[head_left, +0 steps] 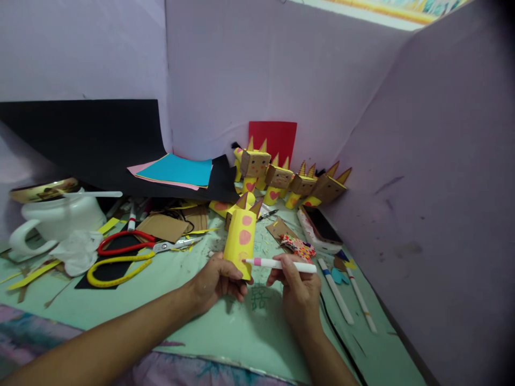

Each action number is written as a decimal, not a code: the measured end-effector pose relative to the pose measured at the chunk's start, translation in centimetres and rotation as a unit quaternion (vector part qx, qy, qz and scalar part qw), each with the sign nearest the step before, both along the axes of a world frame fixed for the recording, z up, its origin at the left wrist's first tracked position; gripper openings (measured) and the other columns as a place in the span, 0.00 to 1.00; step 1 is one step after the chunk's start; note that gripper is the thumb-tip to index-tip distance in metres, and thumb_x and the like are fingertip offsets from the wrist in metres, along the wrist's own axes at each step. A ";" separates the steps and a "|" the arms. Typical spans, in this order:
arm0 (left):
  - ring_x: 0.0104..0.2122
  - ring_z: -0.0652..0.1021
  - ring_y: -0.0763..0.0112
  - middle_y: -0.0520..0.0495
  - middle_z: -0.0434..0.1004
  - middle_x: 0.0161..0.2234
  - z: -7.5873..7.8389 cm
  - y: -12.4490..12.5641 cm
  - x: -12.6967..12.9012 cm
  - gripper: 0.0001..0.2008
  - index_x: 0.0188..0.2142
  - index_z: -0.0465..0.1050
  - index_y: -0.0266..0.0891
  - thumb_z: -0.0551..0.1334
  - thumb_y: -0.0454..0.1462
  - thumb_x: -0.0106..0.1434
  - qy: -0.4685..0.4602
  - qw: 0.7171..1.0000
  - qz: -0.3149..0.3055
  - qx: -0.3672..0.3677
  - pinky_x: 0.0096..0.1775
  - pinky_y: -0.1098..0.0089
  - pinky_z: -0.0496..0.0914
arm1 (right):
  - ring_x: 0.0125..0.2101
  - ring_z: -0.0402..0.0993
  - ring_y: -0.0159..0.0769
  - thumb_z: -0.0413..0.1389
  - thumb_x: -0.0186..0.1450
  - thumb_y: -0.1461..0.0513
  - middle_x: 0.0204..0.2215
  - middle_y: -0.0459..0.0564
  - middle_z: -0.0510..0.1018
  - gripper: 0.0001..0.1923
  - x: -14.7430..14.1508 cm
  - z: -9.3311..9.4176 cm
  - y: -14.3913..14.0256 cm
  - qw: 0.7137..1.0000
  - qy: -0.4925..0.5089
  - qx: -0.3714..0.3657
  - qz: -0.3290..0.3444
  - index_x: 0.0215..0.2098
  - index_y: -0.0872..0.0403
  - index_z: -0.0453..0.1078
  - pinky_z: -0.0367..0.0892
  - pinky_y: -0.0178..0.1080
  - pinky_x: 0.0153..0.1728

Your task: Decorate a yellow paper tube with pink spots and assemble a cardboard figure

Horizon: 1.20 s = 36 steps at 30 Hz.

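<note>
My left hand (221, 279) is closed around the lower end of a yellow paper tube (240, 236) with pink spots down its side. Behind its upper end show pointed brown and yellow paper ears. In my right hand (300, 289) is a white marker (284, 264) with a pink tip end. The marker lies nearly level, its tip at the lower part of the tube, by the lowest, partly coloured spot. Whether the tip touches the paper is hard to tell. Several finished-looking yellow paper animals (277, 182) with cardboard heads stand behind, against the wall.
Red and yellow scissors (161, 246), cardboard pieces (163, 228) and a white mug (60, 220) lie to the left. Coloured paper sheets (177, 170) rest on black paper at the back. Right of my hand are a phone (322, 228), more markers (336, 292) and a dark cable (338, 338).
</note>
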State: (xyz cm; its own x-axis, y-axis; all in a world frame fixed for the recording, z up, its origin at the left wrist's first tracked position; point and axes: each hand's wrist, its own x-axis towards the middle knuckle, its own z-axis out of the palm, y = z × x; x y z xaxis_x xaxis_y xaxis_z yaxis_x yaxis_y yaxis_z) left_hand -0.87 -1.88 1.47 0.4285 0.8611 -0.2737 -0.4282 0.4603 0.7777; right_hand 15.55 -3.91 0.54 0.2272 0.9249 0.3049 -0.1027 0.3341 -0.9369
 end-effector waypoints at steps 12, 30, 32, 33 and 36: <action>0.14 0.73 0.69 0.44 0.76 0.17 0.0 -0.2 0.1 0.10 0.24 0.72 0.29 0.59 0.29 0.38 0.005 1.000 0.011 -0.009 0.14 0.72 0.68 | 0.19 0.71 0.33 0.58 0.62 0.52 0.16 0.45 0.75 0.16 0.2 -0.3 0.0 0.999 -0.038 0.015 0.011 0.30 0.57 0.74 0.66 0.35 0.23; 0.13 0.73 0.70 0.44 0.76 0.17 -0.2 -0.2 0.2 0.07 0.22 0.70 0.31 0.60 0.29 0.37 0.026 1.000 -0.003 0.003 0.14 0.71 0.69 | 0.16 0.69 0.31 0.57 0.62 0.53 0.14 0.44 0.73 0.15 0.0 0.0 -0.3 0.997 -0.063 0.035 -0.016 0.28 0.57 0.74 0.63 0.34 0.20; 0.14 0.73 0.69 0.44 0.76 0.18 0.0 -0.1 0.2 0.08 0.22 0.71 0.31 0.60 0.30 0.36 0.030 1.000 -0.004 -0.001 0.15 0.71 0.70 | 0.16 0.68 0.31 0.57 0.62 0.53 0.14 0.44 0.72 0.15 0.0 0.0 -0.3 0.997 -0.054 0.039 -0.031 0.28 0.57 0.74 0.62 0.34 0.19; 0.14 0.73 0.69 0.44 0.77 0.18 0.0 -0.1 0.2 0.09 0.22 0.71 0.31 0.60 0.30 0.36 0.031 1.000 -0.004 -0.004 0.15 0.71 0.70 | 0.16 0.68 0.31 0.57 0.62 0.53 0.14 0.44 0.73 0.15 0.0 0.0 -0.3 0.997 -0.054 0.041 -0.040 0.28 0.57 0.74 0.63 0.34 0.20; 0.14 0.73 0.69 0.44 0.77 0.18 0.2 -0.1 0.2 0.09 0.23 0.71 0.32 0.60 0.30 0.36 0.028 1.000 0.000 -0.010 0.15 0.71 0.69 | 0.17 0.69 0.32 0.57 0.62 0.52 0.14 0.44 0.73 0.15 0.0 0.0 -0.4 0.996 -0.064 0.039 -0.040 0.29 0.57 0.74 0.63 0.34 0.21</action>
